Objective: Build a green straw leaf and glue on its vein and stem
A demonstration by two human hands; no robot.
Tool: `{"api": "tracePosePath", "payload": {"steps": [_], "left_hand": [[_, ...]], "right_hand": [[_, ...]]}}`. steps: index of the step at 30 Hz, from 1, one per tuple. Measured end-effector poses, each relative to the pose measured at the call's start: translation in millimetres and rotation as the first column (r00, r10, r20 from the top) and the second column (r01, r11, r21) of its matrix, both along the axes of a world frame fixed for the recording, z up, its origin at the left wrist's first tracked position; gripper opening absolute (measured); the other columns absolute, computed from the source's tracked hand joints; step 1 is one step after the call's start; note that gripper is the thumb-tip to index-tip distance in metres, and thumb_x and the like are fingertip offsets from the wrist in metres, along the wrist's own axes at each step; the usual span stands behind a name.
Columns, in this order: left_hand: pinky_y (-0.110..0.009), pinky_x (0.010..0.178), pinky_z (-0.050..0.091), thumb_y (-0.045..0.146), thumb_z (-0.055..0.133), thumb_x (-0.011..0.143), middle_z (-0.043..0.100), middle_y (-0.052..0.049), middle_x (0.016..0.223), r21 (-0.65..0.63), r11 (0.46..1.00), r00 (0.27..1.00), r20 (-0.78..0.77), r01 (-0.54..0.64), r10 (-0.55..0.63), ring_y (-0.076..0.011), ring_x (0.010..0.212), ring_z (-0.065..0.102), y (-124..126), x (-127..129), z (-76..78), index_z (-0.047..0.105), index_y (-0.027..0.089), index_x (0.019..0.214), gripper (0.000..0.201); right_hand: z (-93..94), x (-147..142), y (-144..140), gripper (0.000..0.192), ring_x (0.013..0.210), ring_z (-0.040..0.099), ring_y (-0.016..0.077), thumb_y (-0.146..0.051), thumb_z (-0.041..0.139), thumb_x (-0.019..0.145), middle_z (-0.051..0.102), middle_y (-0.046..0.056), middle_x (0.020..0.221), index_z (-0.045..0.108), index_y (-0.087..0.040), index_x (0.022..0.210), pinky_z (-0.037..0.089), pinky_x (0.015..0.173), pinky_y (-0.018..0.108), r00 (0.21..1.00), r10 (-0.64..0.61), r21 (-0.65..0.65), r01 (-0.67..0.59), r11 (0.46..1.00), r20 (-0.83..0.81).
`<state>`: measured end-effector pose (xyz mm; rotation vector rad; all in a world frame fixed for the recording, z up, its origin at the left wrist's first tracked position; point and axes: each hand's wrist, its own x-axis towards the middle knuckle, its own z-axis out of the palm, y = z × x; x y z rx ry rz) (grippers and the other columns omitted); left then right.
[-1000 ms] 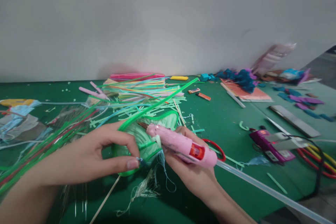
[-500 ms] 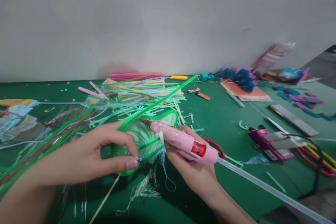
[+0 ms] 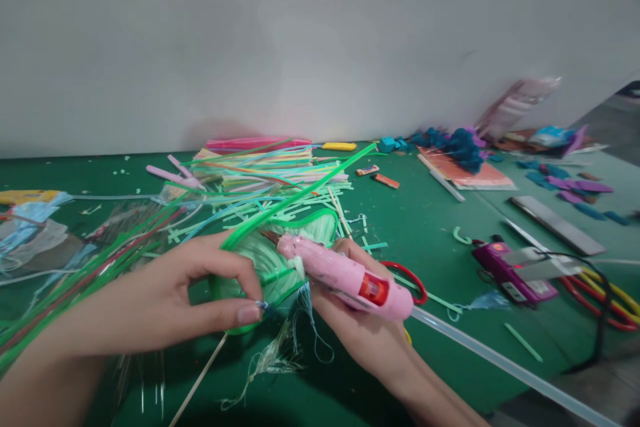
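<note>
From the head view, the right hand is wrapped tight around a pink plastic hot-glue gun, a clear glue stick trailing out the back toward the lower right. The nozzle now sits on the ribbed face of the green leaf-shaped straw piece, a touch lower and further left than half a second ago, when it was lifted a shade higher. So the tip has dropped back onto the leaf, which looks like gluing in progress. The left hand has barely budged, thumb and forefinger pinched shut on the leaf's lower edge, holding it just above the green desk. Behind lies a heap of coloured drinking straws; red-handled scissors peek out beside the gun, and a purple glue gun rests off right.
</note>
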<state>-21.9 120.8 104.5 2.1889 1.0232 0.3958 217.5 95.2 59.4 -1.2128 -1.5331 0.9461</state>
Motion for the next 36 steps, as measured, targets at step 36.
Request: {"api": "tracePosePath", "payload": {"steps": [36], "left_hand": [[-0.017, 0.066, 0.040, 0.042, 0.066, 0.090, 0.069, 0.013, 0.075, -0.011, 1.000, 0.996, -0.088, 0.003, -0.004, -0.0086, 0.068, 0.055, 0.7, -6.3, -4.7, 0.072, 0.031, 0.085, 0.013]], "right_hand": [[-10.7, 7.6, 0.4, 0.026, 0.052, 0.038, 0.0124, -0.023, 0.062, 0.075, 0.040, -0.005, 0.061, 0.038, -0.026, 0.066, 0.031, 0.048, 0.030, 0.999, -0.044, -0.032, 0.044, 0.999, 0.006]]}}
